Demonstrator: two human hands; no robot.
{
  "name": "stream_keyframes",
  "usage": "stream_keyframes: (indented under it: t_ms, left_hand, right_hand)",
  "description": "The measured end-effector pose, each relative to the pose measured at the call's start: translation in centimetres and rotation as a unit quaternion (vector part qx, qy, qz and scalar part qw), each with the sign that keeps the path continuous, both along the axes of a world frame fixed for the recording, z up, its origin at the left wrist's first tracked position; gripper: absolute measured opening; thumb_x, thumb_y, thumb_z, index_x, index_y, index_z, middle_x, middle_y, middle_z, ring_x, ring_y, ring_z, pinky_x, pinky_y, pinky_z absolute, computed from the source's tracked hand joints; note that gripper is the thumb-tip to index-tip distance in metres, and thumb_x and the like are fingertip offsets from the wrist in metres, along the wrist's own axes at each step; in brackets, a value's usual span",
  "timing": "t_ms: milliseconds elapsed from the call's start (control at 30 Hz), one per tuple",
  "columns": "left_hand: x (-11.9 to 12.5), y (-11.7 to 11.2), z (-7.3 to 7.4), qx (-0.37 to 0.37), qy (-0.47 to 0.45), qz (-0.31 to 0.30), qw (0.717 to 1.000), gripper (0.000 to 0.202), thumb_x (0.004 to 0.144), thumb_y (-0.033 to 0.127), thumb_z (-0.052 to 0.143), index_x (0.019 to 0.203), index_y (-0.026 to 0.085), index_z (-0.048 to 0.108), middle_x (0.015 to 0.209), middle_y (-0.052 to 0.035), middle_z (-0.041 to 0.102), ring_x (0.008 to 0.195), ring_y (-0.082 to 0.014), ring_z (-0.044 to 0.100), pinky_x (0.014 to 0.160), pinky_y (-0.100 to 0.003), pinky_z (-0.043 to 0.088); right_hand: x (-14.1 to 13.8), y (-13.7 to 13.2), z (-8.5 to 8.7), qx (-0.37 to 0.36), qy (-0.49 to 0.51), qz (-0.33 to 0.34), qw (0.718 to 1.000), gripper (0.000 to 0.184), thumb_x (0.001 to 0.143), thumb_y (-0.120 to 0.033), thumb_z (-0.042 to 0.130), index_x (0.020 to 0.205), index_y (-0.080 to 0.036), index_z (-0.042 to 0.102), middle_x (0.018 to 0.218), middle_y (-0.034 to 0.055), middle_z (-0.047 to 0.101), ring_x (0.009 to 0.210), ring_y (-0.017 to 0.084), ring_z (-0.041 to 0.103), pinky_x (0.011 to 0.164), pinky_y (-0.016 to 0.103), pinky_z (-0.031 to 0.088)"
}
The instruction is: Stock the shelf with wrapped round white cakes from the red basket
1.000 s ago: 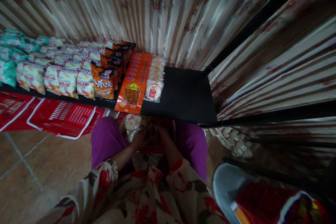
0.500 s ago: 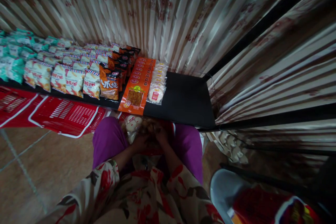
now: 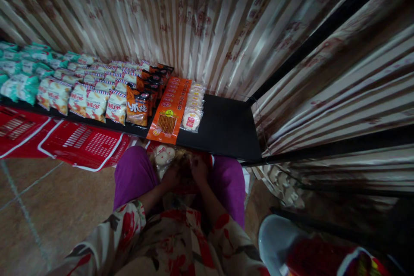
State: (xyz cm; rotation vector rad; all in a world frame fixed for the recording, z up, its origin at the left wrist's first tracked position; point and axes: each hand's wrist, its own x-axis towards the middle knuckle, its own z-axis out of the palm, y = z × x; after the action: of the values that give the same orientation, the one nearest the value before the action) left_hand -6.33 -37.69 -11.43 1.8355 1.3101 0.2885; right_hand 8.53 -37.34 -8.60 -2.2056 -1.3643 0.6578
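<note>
Both hands are low between my purple-clad knees, inside a shaded red basket (image 3: 208, 159). My left hand (image 3: 171, 177) is beside a clear pack of round white crackers (image 3: 164, 155); its fingers are lost in the dark. My right hand (image 3: 199, 170) is on the other side, fingers curled together near some shiny clear wrapping (image 3: 184, 157). What the right fingers grip is too dark to make out. On the black shelf (image 3: 226, 125) ahead lie a large orange snack packet (image 3: 168, 112) and a row of small clear cracker packs (image 3: 192, 114).
Orange-and-black bags (image 3: 137, 105), white snack bags (image 3: 95, 103) and teal bags (image 3: 24, 88) fill the shelf leftwards. Red baskets (image 3: 84, 144) with white handles stand under its front edge. A pleated curtain (image 3: 200, 17) hangs behind. A grey tub (image 3: 274, 233) is at lower right.
My right hand has moved slightly up and away from the left, so the two are further apart. More of the white crackers shows beside my left hand. The view has shifted slightly.
</note>
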Motion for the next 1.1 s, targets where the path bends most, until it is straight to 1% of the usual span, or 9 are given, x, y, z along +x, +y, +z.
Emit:
stream_keyframes:
  t_ms: [133, 267, 400, 567, 833, 900, 967, 1033, 1100]
  left_hand:
    - [0.2, -0.2, 0.3, -0.010, -0.052, 0.075, 0.996, 0.054, 0.073, 0.014, 0.046, 0.127, 0.013, 0.046, 0.129, -0.0135, 0.053, 0.117, -0.0234, 0.050, 0.104, -0.040, 0.036]
    - [0.5, -0.3, 1.8, -0.002, -0.078, 0.110, 0.991, 0.060, 0.072, 0.016, 0.048, 0.132, 0.013, 0.038, 0.131, -0.0144, 0.049, 0.121, -0.0239, 0.047, 0.103, -0.042, 0.036]
    - [0.7, -0.2, 3.5, 0.026, -0.080, 0.100, 0.991, 0.051, 0.078, 0.020, 0.047, 0.129, 0.016, 0.039, 0.126, -0.0128, 0.052, 0.117, -0.0231, 0.049, 0.100, -0.042, 0.038]
    - [0.9, 0.1, 5.1, 0.065, -0.075, 0.106, 0.989, 0.042, 0.079, 0.019, 0.049, 0.121, 0.014, 0.047, 0.128, -0.0122, 0.049, 0.124, -0.0225, 0.041, 0.106, -0.040, 0.032]
    - [1.3, 0.0, 7.2, 0.046, -0.109, 0.129, 0.985, 0.038, 0.077, 0.021, 0.054, 0.116, 0.017, 0.050, 0.114, -0.0082, 0.058, 0.108, -0.0214, 0.053, 0.096, -0.038, 0.040]
    - [1.5, -0.1, 7.8, 0.017, -0.134, 0.163, 0.977, 0.041, 0.076, 0.022, 0.056, 0.116, 0.016, 0.050, 0.111, -0.0084, 0.059, 0.101, -0.0199, 0.056, 0.091, -0.036, 0.044]
    - [1.9, -0.1, 8.4, -0.039, -0.164, 0.208, 0.963, 0.046, 0.076, 0.023, 0.057, 0.120, 0.015, 0.046, 0.106, -0.0077, 0.061, 0.088, -0.0166, 0.060, 0.081, -0.030, 0.048]
    - [2.4, 0.0, 8.8, -0.089, -0.191, 0.247, 0.946, 0.050, 0.077, 0.022, 0.055, 0.124, 0.016, 0.041, 0.099, -0.0052, 0.062, 0.076, -0.0130, 0.061, 0.070, -0.025, 0.050]
    - [2.8, 0.2, 9.1, -0.107, -0.210, 0.274, 0.932, 0.051, 0.077, 0.022, 0.054, 0.126, 0.017, 0.038, 0.093, -0.0030, 0.063, 0.070, -0.0116, 0.061, 0.063, -0.022, 0.049]
  right_hand:
    - [0.2, -0.2, 1.8, -0.018, -0.017, 0.037, 0.999, 0.019, 0.088, -0.029, 0.041, 0.083, -0.020, 0.057, 0.079, 0.0036, 0.065, 0.068, 0.015, 0.059, 0.061, 0.024, 0.035]
    - [0.4, -0.6, 4.0, -0.038, -0.019, 0.088, 0.995, 0.017, 0.088, -0.025, 0.039, 0.084, -0.021, 0.055, 0.075, 0.0020, 0.064, 0.065, 0.015, 0.058, 0.058, 0.024, 0.031]
    - [0.4, -1.0, 6.0, -0.027, -0.008, 0.137, 0.990, 0.020, 0.090, -0.027, 0.035, 0.081, -0.022, 0.053, 0.074, 0.0014, 0.063, 0.067, 0.015, 0.058, 0.059, 0.023, 0.031]
    - [1.1, -0.6, 7.4, 0.010, -0.013, 0.170, 0.985, 0.021, 0.090, -0.028, 0.033, 0.082, -0.022, 0.051, 0.073, 0.0020, 0.061, 0.067, 0.015, 0.058, 0.059, 0.023, 0.031]
    - [2.5, 0.2, 9.6, 0.031, 0.020, 0.151, 0.988, 0.016, 0.083, -0.030, 0.038, 0.076, -0.023, 0.052, 0.064, -0.0016, 0.057, 0.062, 0.014, 0.053, 0.057, 0.022, 0.032]
    - [2.6, 0.2, 9.9, 0.048, 0.040, 0.133, 0.989, 0.016, 0.081, -0.031, 0.039, 0.074, -0.023, 0.052, 0.063, -0.0024, 0.057, 0.060, 0.014, 0.052, 0.057, 0.021, 0.033]
    - [2.8, 0.2, 9.9, 0.059, 0.064, 0.110, 0.990, 0.017, 0.079, -0.032, 0.040, 0.072, -0.023, 0.052, 0.063, -0.0026, 0.057, 0.059, 0.013, 0.051, 0.057, 0.022, 0.035]
    - [2.9, 0.1, 9.6, 0.073, 0.100, 0.082, 0.989, 0.018, 0.078, -0.035, 0.042, 0.071, -0.022, 0.052, 0.061, -0.0028, 0.057, 0.058, 0.013, 0.050, 0.056, 0.022, 0.036]
    - [2.9, 0.0, 9.0, 0.089, 0.151, 0.049, 0.983, 0.019, 0.076, -0.038, 0.044, 0.072, -0.021, 0.052, 0.059, -0.0034, 0.055, 0.055, 0.013, 0.048, 0.053, 0.022, 0.036]
